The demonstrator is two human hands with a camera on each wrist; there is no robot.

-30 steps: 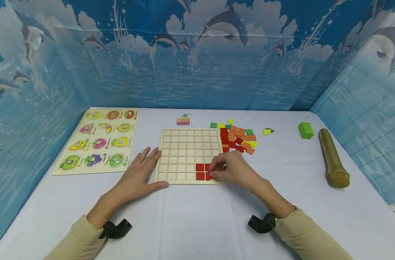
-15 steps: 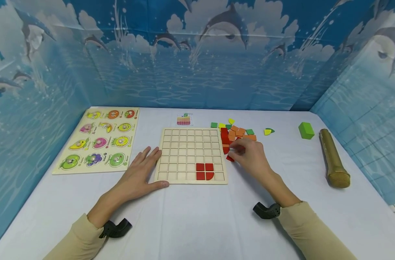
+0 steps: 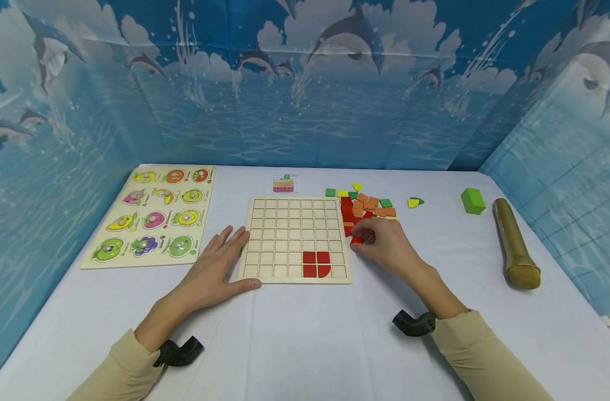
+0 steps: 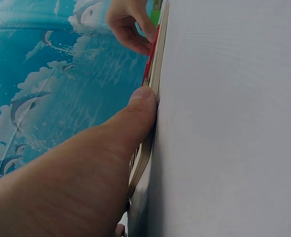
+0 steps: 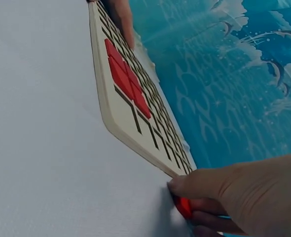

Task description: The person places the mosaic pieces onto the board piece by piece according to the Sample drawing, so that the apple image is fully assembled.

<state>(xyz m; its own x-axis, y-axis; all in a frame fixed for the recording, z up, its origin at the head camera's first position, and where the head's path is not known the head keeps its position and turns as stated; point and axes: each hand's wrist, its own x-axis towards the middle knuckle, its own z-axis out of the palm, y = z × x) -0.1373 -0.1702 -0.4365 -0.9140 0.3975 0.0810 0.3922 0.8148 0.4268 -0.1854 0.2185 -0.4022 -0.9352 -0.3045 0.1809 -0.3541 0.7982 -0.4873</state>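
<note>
white surface [image 3: 305,345], dolphin backdrop. right hand [image 3: 385,245] pinching red tile [image 3: 356,240] right of grid board [image 3: 264,275]; left hand [image 3: 211,273] flat, steadying board's lower-left edge. four red pieces [image 3: 317,264] seated, most cells unfilled.

Pale matt wooden grid board [image 3: 294,239], glossy red painted tiles [image 3: 316,264], white cloth-covered table [image 3: 305,334].

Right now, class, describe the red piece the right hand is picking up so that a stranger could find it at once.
Start at the wooden grid board in the middle of the white table. Just off its right edge, at the near end of the loose tile pile, the right hand pinches one red piece. Unlike its neighbours, it lies between fingertips, apart from the heap.
</note>
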